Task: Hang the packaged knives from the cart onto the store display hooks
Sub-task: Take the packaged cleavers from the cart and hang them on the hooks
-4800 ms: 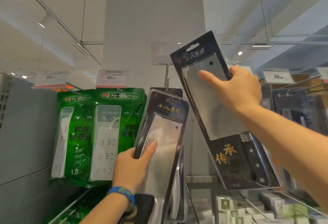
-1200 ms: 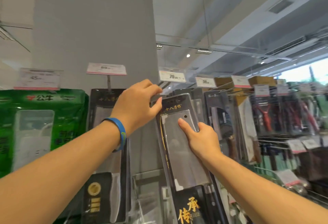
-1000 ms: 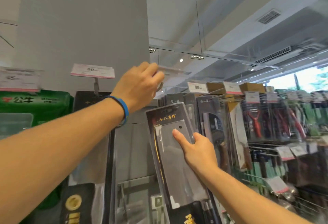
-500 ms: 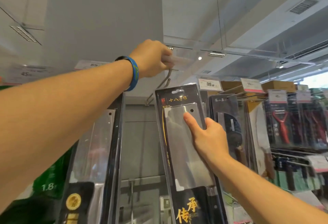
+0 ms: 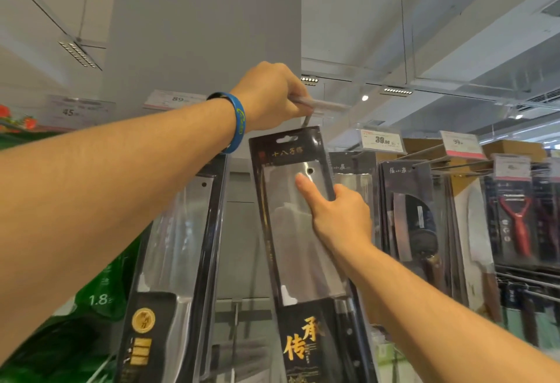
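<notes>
- Gripping the black blister-packed steel cleaver (image 5: 300,246): right hand (image 5: 339,219), thumb lying flat on the clear front, fingers curling round the right edge.
- Left hand (image 5: 269,94) is clenching the clear plastic price-tag holder (image 5: 324,105) above the grey metal display hook (image 5: 306,120).
- Cleaver pack is being held upright, its hang slot sitting just under that hook.

Bright, even store lighting, slight blur.
Ceiling lights (image 5: 396,90) shone overhead; knife package (image 5: 291,261) plastic showed pale glare; edges were bent by the wide lens, lower corners soft.
</notes>
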